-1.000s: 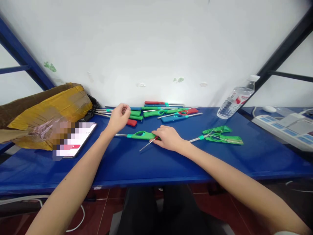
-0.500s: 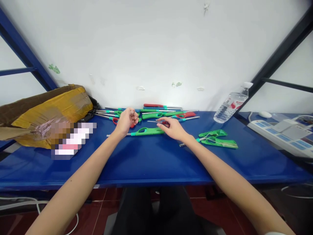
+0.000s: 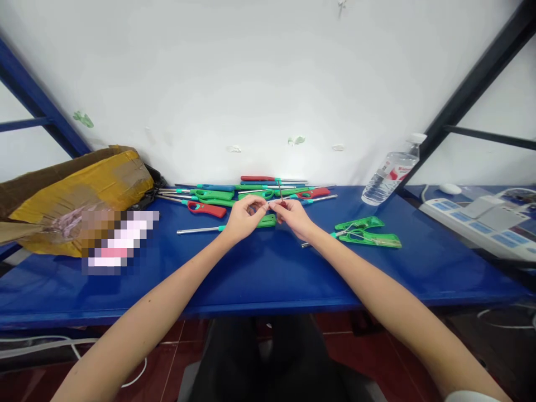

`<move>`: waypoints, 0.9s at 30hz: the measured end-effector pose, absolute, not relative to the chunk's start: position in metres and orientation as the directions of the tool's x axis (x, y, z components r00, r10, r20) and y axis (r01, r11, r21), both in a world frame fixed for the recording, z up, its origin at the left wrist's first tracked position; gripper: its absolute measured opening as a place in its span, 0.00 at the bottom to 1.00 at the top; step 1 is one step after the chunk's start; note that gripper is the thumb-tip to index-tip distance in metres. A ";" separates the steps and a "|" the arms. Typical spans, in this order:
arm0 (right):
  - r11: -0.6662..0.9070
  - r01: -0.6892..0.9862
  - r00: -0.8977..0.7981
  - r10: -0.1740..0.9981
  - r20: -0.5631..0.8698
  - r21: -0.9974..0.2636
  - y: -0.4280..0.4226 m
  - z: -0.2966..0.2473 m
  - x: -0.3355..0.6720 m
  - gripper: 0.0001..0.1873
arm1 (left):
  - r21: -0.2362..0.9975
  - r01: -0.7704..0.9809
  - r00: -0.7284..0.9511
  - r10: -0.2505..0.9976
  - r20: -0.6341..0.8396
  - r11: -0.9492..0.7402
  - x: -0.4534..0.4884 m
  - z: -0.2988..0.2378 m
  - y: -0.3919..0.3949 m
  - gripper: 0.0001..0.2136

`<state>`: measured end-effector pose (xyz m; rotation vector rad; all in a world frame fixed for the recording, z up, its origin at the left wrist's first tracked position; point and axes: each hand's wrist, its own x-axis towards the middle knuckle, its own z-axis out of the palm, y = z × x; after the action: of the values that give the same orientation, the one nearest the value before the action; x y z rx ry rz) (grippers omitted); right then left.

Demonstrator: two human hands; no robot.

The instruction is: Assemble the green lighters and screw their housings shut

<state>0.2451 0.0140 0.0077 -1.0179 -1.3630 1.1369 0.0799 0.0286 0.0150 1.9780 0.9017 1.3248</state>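
My left hand (image 3: 244, 216) and my right hand (image 3: 294, 216) meet over the middle of the blue table (image 3: 259, 273). The right hand pinches a small red-handled screwdriver (image 3: 281, 199) whose thin shaft points up. The left hand's fingers are pinched at the screwdriver's lower end; whether they hold anything small I cannot tell. Under both hands lies a green long-nosed lighter (image 3: 221, 226) with its metal tube pointing left.
Several green, red and blue lighters (image 3: 251, 191) lie in a pile by the wall. An opened green lighter shell (image 3: 367, 233) lies at the right. A water bottle (image 3: 387, 177), a power strip (image 3: 481, 226), a taped cardboard box (image 3: 71, 195) and a blurred phone (image 3: 113, 243) also stand here.
My left hand moved right from the pile to meet the right hand. My right hand lifted the screwdriver off the table and turned it upright.
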 end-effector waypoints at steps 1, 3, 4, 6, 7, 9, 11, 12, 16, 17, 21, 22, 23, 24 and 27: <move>0.171 -0.049 -0.117 0.977 0.176 -0.984 0.012 0.008 0.244 0.22 | 0.760 0.228 0.270 0.789 0.551 -0.609 0.078 0.015 0.027 0.11; 0.149 -0.093 -0.168 0.972 0.163 -0.984 0.009 0.010 0.242 0.22 | 0.753 0.232 0.262 0.785 0.561 -0.615 0.077 0.014 0.025 0.11; 0.142 -0.099 -0.194 0.968 0.159 -0.985 0.008 0.011 0.242 0.22 | 0.755 0.226 0.256 0.785 0.564 -0.616 0.077 0.014 0.024 0.10; 0.133 -0.098 -0.230 0.961 0.153 -0.986 0.007 0.013 0.241 0.23 | 0.746 0.232 0.225 0.781 0.583 -0.624 0.080 0.014 0.025 0.09; 0.123 -0.105 -0.233 0.962 0.144 -0.987 0.006 0.015 0.241 0.23 | 0.739 0.238 0.207 0.776 0.596 -0.631 0.081 0.013 0.025 0.09; 0.085 -0.140 -0.225 0.968 0.115 -0.987 0.007 0.019 0.240 0.23 | 0.724 0.247 0.189 0.765 0.616 -0.644 0.082 0.012 0.026 0.08; 0.035 -0.181 -0.228 0.971 0.076 -0.983 0.009 0.023 0.237 0.24 | 0.715 0.249 0.182 0.757 0.628 -0.653 0.081 0.011 0.027 0.09; 0.015 -0.192 -0.236 0.970 0.061 -0.981 0.011 0.024 0.235 0.24 | 0.710 0.251 0.175 0.753 0.635 -0.658 0.079 0.011 0.027 0.09; 0.009 -0.194 -0.252 0.966 0.059 -0.981 0.018 0.026 0.226 0.25 | 0.678 0.280 0.143 0.728 0.671 -0.680 0.070 0.014 0.029 0.10; 0.010 -0.198 -0.250 0.966 0.060 -0.980 0.019 0.025 0.225 0.25 | 0.660 0.297 0.151 0.716 0.681 -0.690 0.067 0.015 0.030 0.10; 0.152 -0.046 -0.196 0.968 0.158 -0.987 0.025 0.023 0.235 0.21 | 0.479 0.433 0.340 0.630 0.698 -0.764 0.056 0.018 0.031 0.09; 0.252 0.080 -0.179 0.955 0.235 -0.964 0.026 0.023 0.241 0.19 | 0.418 0.465 0.415 0.610 0.675 -0.780 0.052 0.018 0.032 0.10; 0.345 0.200 -0.167 0.934 0.315 -0.917 0.027 0.023 0.248 0.18 | 0.362 0.491 0.488 0.594 0.639 -0.793 0.049 0.017 0.034 0.11; 0.406 0.315 -0.165 0.914 0.372 -0.858 0.027 0.024 0.255 0.16 | 0.313 0.508 0.554 0.583 0.594 -0.803 0.046 0.015 0.036 0.13; 0.466 0.568 -0.202 0.878 0.434 -0.679 0.028 0.026 0.273 0.13 | 0.227 0.507 0.698 0.550 0.458 -0.832 0.038 0.007 0.042 0.17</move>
<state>0.2729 0.0279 0.0259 -1.2110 -1.8936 0.4770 0.0384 0.0420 0.0072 2.8176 0.8788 0.8007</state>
